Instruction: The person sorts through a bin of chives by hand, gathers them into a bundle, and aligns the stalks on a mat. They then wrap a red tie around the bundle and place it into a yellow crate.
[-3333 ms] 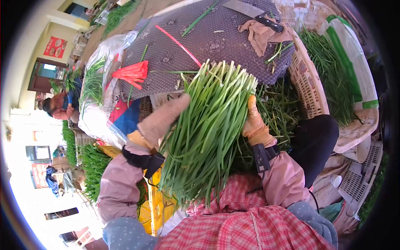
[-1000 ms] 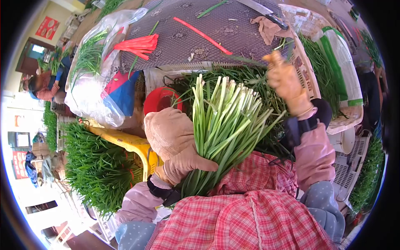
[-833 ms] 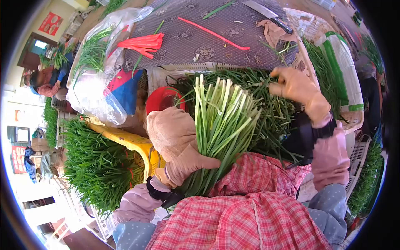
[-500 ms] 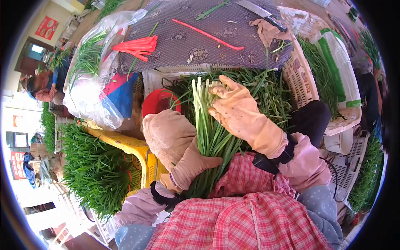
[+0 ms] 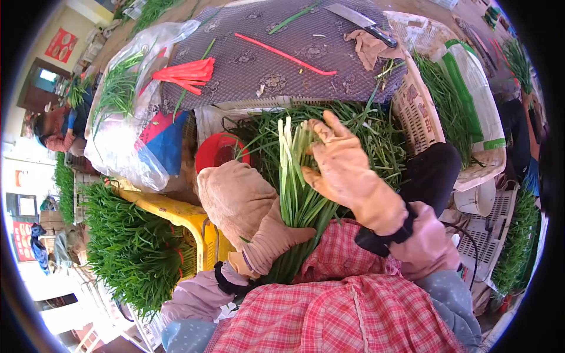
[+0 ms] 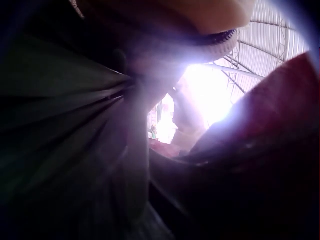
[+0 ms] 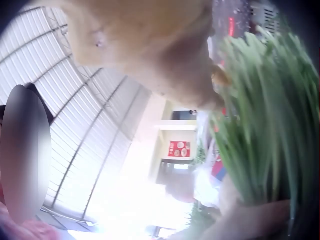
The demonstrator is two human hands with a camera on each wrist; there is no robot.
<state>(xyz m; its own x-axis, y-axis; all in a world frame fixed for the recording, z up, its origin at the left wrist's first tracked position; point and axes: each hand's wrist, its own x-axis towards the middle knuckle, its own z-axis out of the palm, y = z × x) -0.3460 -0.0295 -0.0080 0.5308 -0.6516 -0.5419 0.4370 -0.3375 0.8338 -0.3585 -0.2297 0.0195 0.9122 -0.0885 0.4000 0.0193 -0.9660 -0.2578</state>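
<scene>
My left hand (image 5: 259,206), in a beige cloth glove, grips a bunch of garlic chives (image 5: 287,170) low on its leaves, thumb across the front. The pale cut ends point up, away from my body. My right hand (image 5: 353,170), in an orange rubber glove, is at the right side of the bunch near the cut ends. Its fingers are spread and slightly bent, fingertips at the stalks. The right wrist view shows the chives (image 7: 265,120) fanned beside the glove (image 7: 150,45). The left wrist view is dark, with leaves (image 6: 65,110) across its left side.
Loose chive leaves (image 5: 382,141) lie in front of me, beside a red bucket (image 5: 206,152). A cloth-covered surface (image 5: 235,76) holds red ties (image 5: 185,75), a knife (image 5: 359,20) and a rag (image 5: 366,50). A yellow crate (image 5: 170,207) stands left, a white basket (image 5: 418,112) right.
The right hand reached out to the right, then came back to the bunch's cut ends. The left hand shifted from the bunch's side to gripping it low. The bunch looks narrower, partly covered.
</scene>
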